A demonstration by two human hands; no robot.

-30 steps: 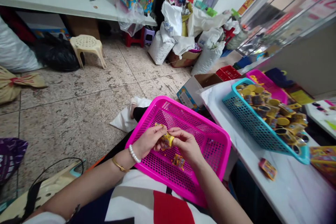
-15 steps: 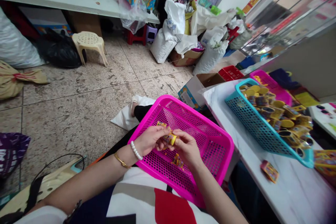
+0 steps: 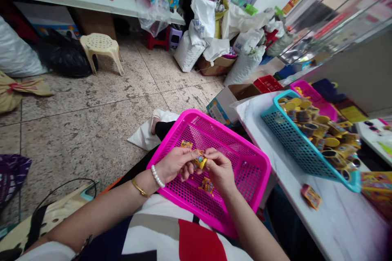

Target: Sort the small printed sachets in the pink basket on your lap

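Pink plastic mesh makes up the basket (image 3: 245, 171) resting on the person's lap, and over its middle both hands meet on one small yellow tub (image 3: 200, 160). The left hand (image 3: 174, 164), with one pearl bracelet (image 3: 157, 176) and one gold bangle (image 3: 139, 189) at its wrist, comes in from 9 o'clock of the tub with its fingers (image 3: 190, 155) pinched narrow on that end; the right hand (image 3: 220, 171) closes on the other end from 3 o'clock, so each hand's fingers hold the same tub. Two printed yellow pieces lie in the basket: one (image 3: 186, 144) at 11 o'clock of the tub, one (image 3: 207, 186) at 5 o'clock below the right hand. On the white table (image 3: 337, 228) at 3 o'clock stands one teal basket (image 3: 294, 142) heaped with like yellow tubs, too many and too jumbled to count, and one second pink basket (image 3: 312, 98) sits behind it. One small printed packet (image 3: 311, 196) lies loose on the table at 6 o'clock of the teal basket. No writing on any label is sharp enough to read.
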